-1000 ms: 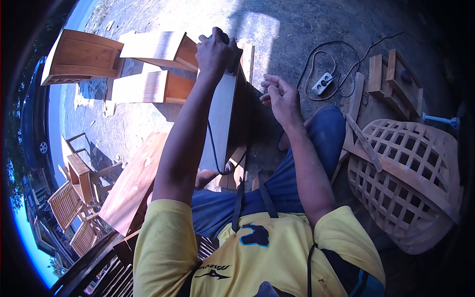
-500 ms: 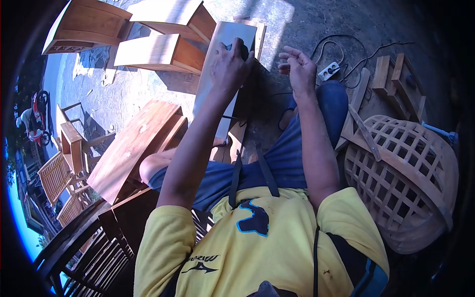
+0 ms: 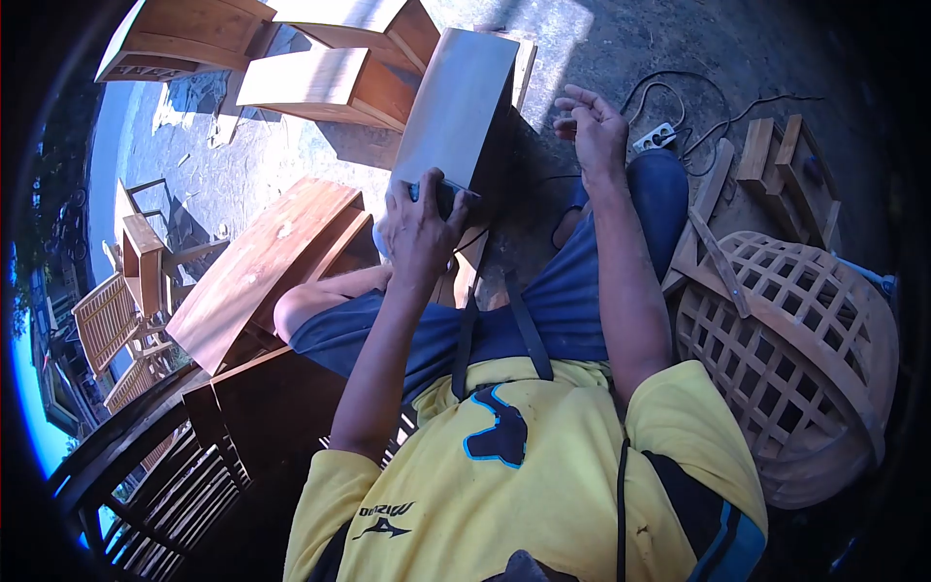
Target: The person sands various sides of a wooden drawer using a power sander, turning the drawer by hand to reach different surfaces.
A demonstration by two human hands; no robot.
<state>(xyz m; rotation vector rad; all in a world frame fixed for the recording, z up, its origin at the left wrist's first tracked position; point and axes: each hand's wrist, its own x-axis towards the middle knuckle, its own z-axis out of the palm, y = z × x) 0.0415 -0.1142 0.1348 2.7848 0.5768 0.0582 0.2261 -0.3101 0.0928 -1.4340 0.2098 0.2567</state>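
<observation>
My left hand (image 3: pixel 419 231) is wrapped over a dark corded sander (image 3: pixel 446 197), which rests on the near end of a pale wooden panel (image 3: pixel 460 102). That panel forms the top face of a box-like piece standing between my legs. My fingers cover most of the sander. A dark cord (image 3: pixel 472 241) trails from beside it. Above my right knee, my right hand (image 3: pixel 596 134) hangs in the air with its fingers apart and slightly bent. Nothing shows in it, and it is clear of the panel.
Several wooden drawer-like boxes (image 3: pixel 305 80) stand beyond the panel. A reddish wooden cabinet (image 3: pixel 267 267) lies to the left. On the right are a white power strip (image 3: pixel 654 137) with loose cables, wooden pieces (image 3: pixel 784 173) and a lattice wooden basket-like frame (image 3: pixel 776 359).
My left hand has slid the sander from the panel's far end to its near end. My right hand has barely moved. The person with a red motorbike at far left is out of sight.
</observation>
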